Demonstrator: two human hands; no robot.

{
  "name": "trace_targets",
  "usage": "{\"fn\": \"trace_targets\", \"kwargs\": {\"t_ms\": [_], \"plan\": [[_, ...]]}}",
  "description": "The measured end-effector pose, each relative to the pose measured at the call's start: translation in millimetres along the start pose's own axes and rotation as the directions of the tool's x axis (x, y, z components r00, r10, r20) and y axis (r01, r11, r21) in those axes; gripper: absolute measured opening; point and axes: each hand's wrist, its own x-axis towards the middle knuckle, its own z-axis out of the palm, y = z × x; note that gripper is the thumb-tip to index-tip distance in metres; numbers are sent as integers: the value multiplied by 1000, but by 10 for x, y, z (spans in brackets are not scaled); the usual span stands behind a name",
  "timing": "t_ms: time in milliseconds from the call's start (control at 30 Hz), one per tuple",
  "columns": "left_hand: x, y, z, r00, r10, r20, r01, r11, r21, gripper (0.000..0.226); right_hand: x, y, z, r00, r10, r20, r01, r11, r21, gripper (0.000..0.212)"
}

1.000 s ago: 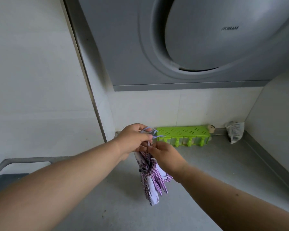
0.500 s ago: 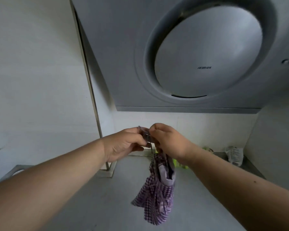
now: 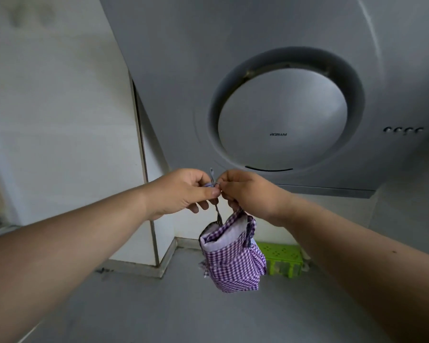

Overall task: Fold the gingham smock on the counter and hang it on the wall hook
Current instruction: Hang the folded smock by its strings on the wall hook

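the gingham smock (image 3: 232,261) hangs in the air as a small purple-and-white checked bundle, folded up with a pale lining showing at its top edge, below the two hands and above the grey counter (image 3: 134,313), not touching it. at the far left stands a white wall panel (image 3: 60,107) with a thin vertical trim strip along its right edge, ending in a corner where the counter meets it. the left hand (image 3: 183,191) reaches in from the lower left, forearm bare, its thumb and forefinger pinched tight on a thin bluish cord (image 3: 212,177) at the top of the bundle; a short end of the cord sticks up just above the fingers. the right hand (image 3: 248,191) comes in from the lower right and meets the left one fingertip to fingertip, also pinched closed on the same cord, with a strip of checked cloth trailing from under its lower fingers down to the bundle. a twisted length of the cord runs from between the hands down into the cloth. behind and above the hands is a large grey range hood (image 3: 282,70) with a round panel carrying a small brand mark. low on the right, partly hidden by the smock, a bright green perforated rack (image 3: 285,258) sits on the counter against the back wall.
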Motion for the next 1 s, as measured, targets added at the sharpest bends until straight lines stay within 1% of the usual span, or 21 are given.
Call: {"fn": "trace_targets", "kwargs": {"t_ms": [100,267,367,467,600,767,1000], "plan": [[-56,181,-91,996,37,-79,-35,999,15,15,13,-187,-84,999,-47,-7,46,994,-94,17],[-138,426,-250,980,57,-190,-67,997,-45,10,52,-524,-154,990,-142,16,143,968,-207,25],[-172,533,-344,970,63,-236,-78,996,-52,10,51,-666,-173,983,-178,41,182,947,-263,23],[-218,639,-445,956,68,-285,-79,997,-25,12,87,-769,-159,973,-225,56,231,920,-317,19],[-274,724,-636,924,87,-371,-90,996,9,13,192,-885,-104,962,-263,71,271,892,-362,18],[-323,720,-990,888,117,-444,-83,992,95,9,396,-1065,27,944,-329,35,311,848,-428,18],[-362,623,-1541,841,134,-525,-74,988,133,11,847,-1316,325,922,-386,0,351,838,-417,9]]}}
